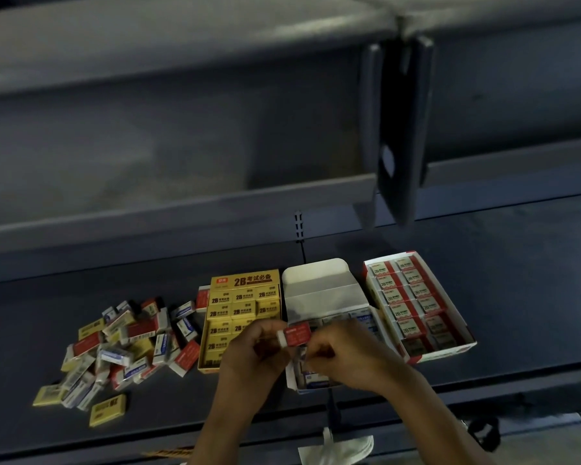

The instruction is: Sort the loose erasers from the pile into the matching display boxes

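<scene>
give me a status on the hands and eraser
Left hand and right hand pinch red eraser. Held over white box. Red box to the right, no obstacle seen.

Left hand [254,352] and right hand [348,352] pinch 1 red eraser [297,334], fingers curled.
</scene>
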A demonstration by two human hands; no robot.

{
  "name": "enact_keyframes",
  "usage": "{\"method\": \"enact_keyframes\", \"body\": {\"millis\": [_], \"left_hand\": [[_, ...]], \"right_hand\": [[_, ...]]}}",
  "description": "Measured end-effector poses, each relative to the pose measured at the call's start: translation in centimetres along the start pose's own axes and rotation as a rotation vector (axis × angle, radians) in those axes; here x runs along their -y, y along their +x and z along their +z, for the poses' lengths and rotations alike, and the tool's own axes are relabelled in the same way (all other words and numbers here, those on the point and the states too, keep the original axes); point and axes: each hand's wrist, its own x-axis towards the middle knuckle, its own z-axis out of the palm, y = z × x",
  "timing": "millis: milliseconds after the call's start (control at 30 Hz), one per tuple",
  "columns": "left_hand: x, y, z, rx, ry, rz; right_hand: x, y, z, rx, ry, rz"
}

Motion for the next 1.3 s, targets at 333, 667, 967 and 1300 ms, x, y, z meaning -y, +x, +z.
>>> {"method": "enact_keyframes", "body": {"millis": [333,667,967,1300], "left_hand": [[-2.3,0.0,1.6,-0.061,-0.291,-0.103],[-2.9,-0.3,1.8,-0.025,-0.280,-0.151],[-2.9,-0.2,2.3,0.019,-0.169,-0.094],[-0.9,0.6,4.6,-0.057,0.561,0.412]], "right_hand": [[-0.8,-0.6,-1.7,-0.365,0.152,-0.041],[-0.8,-0.8,-1.6,-0.372,0.127,-0.129],[-0.8,-1.0,-1.8,-0.355,-0.034,-0.166],[-5.0,-5.2,-7.6,-0.357,-0.128,0.145]]}}
